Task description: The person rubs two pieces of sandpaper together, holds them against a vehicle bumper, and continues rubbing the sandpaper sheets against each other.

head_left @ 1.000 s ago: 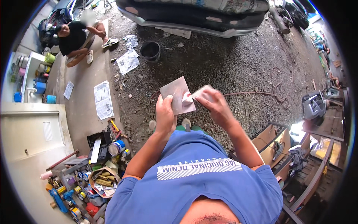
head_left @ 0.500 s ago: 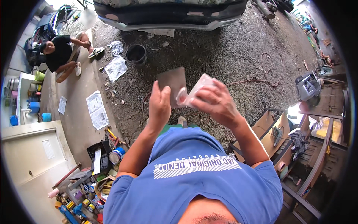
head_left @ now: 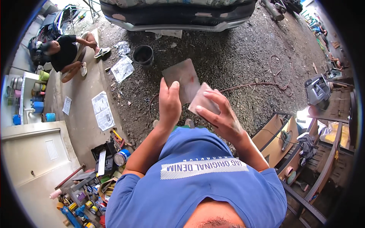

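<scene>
My left hand [head_left: 170,102] is closed on a grey square plate [head_left: 181,72], thumb along its near left side; a small red smear shows on its face. Just right of it, my right hand [head_left: 225,121] grips a smaller pale pinkish flat piece [head_left: 201,97] with fingers bent over it. This piece is tilted beside the plate's lower right corner; whether the two touch, I cannot tell. Both are held out over the gravel, above my shirt front.
A car bumper [head_left: 176,17] spans the top; below are a black bucket [head_left: 143,55], newspapers [head_left: 102,110] and a hose [head_left: 266,83]. Another person [head_left: 64,55] sits at upper left. Cans and tools [head_left: 122,156] crowd the lower left, a metal-framed board structure [head_left: 272,140] the right.
My right hand and its piece have turned and lowered away from the plate's middle. The plate has risen slightly. The white blob seen earlier on its face no longer shows there.
</scene>
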Demonstrator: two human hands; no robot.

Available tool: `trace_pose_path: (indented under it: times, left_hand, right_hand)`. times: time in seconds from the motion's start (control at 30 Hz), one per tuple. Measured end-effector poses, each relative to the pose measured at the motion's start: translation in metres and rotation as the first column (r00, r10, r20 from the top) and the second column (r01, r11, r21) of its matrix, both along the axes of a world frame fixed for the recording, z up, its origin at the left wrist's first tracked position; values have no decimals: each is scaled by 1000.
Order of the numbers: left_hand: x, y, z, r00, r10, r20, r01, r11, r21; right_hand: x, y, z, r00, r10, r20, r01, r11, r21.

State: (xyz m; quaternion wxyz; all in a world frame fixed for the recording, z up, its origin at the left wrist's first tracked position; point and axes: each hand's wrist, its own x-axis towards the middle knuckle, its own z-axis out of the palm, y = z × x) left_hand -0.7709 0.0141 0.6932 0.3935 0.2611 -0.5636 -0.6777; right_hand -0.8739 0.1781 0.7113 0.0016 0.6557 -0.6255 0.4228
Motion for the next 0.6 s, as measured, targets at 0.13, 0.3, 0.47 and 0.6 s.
trace_pose_path:
  times: [0.13, 0.3, 0.47, 0.6]
  left_hand:
    - [9, 5, -3, 983, -78, -167, 157, 832, 533]
    - [24, 11, 9, 987, -101, -124, 147, 878, 455]
    - [25, 9, 14, 990, -142, 4, 139, 974, 178]
    - [29, 10, 4, 987, -138, 81, 136, 990, 23]
  right_hand:
    - [-8, -9, -32, 1000, -6, -10, 6, 1000, -5]
    - [-54, 9, -38, 932, -216, -293, 254, 962, 99]
    - [-25, 11, -16, 927, -100, -362, 139, 987, 84]
    - [-28, 13, 5, 920, -107, -377, 137, 989, 54]
